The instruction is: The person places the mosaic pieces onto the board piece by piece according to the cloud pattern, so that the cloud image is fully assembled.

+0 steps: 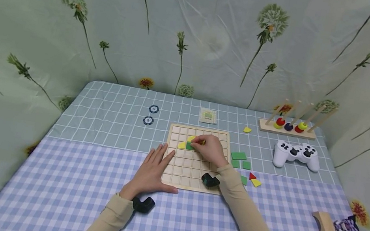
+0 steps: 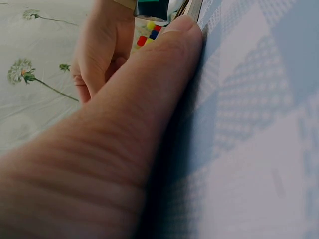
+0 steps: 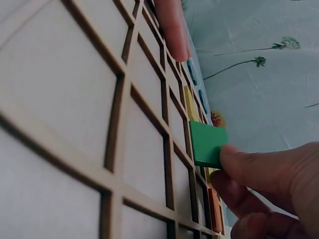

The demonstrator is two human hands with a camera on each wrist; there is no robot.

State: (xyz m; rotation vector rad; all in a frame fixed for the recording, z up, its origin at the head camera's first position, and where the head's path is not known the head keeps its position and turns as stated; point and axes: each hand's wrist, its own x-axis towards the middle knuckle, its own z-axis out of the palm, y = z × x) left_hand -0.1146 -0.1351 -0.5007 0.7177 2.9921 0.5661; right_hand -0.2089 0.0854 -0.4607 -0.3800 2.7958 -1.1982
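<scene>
A wooden grid board [image 1: 182,171] lies flat on the table. Over its upper part my right hand [image 1: 210,148] pinches a green square tile [image 3: 207,143] between thumb and fingers, tilted up from the grid in the right wrist view. Yellow tiles [image 1: 181,145] sit in cells around it, and a red-orange tile [image 3: 215,209] shows beyond my fingertips in the right wrist view. My left hand [image 1: 151,172] rests at the board's left edge with its fingers spread, the thumb [image 2: 179,37] lying along the front edge.
Right of the board lie several green tiles [image 1: 238,156], a red triangle [image 1: 252,176] and a yellow piece [image 1: 256,183]. A pattern card [image 1: 208,116] is behind it, two poker chips [image 1: 148,121] left. Farther right are a peg stand [image 1: 286,131], game controller [image 1: 296,155] and wooden arch [image 1: 326,225].
</scene>
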